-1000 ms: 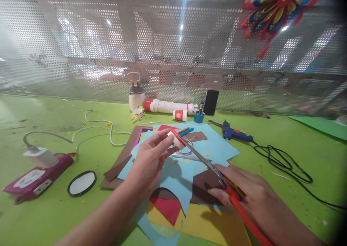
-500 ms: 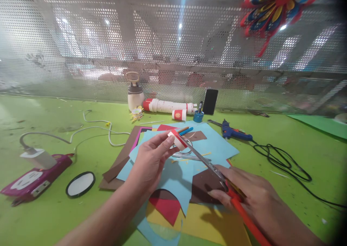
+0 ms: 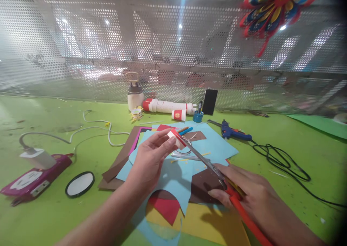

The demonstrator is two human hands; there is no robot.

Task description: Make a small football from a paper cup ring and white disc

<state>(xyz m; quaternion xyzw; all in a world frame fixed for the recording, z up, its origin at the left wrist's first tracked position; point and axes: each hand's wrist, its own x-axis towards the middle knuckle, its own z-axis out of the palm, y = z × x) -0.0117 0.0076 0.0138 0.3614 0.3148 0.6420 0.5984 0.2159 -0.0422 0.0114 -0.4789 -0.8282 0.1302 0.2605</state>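
My left hand (image 3: 149,157) pinches a small red-and-white piece of paper cup (image 3: 177,139) between thumb and fingers. Wrapped around red-handled scissors (image 3: 206,162), my right hand (image 3: 249,191) points the blades up and left. Their tips meet the lower right edge of the cup piece; whether they grip it I cannot tell. Beneath both hands lie overlapping sheets of light blue paper (image 3: 173,177), brown paper (image 3: 203,188) and yellow paper (image 3: 217,224). Behind the held piece, a blue pen (image 3: 186,131) rests on the sheets.
A blue glue gun (image 3: 234,132) with a looped black cord lies right. At the back stand a spray bottle (image 3: 135,97), a white tube (image 3: 170,106), a paper cup (image 3: 179,115) on its side and a phone (image 3: 210,101). A purple power strip (image 3: 35,181) is left.
The cup piece and the scissors have barely shifted; the blades appear slightly closer together against its edge. Both hands keep their hold.
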